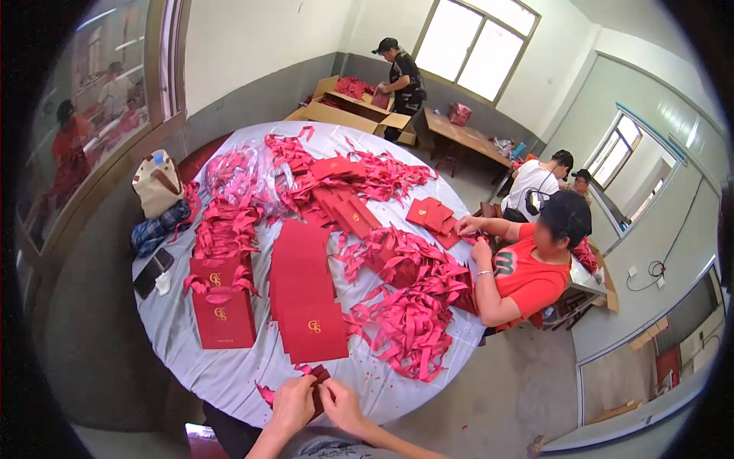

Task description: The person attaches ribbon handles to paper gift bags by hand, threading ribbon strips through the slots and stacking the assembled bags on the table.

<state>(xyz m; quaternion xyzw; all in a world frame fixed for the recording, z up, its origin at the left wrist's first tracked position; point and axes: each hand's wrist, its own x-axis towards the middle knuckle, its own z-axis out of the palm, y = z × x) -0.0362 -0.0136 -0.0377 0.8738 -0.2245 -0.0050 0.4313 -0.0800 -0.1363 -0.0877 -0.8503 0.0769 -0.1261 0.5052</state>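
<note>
At the near edge of the round table, my left hand (292, 404) and my right hand (342, 402) are close together. Both have their fingers closed on a dark red paper gift bag (319, 375), seen edge-on, with pink ribbon beside it. My fingers hide much of this bag. Just beyond lies an overlapping row of flat red bags (312, 330) with a gold emblem. Left of that row is a stack of red bags (227, 321) with pink ribbon handles. A heap of ribboned bags (405, 325) lies to the right.
A white cloth covers the table (191, 375). A person in a red shirt (527, 268) handles a bag at its right side. A phone (154, 273), a cream bag (157, 183) and clear plastic (243, 174) lie left. Cardboard boxes (344, 118) stand behind, near another person (403, 76).
</note>
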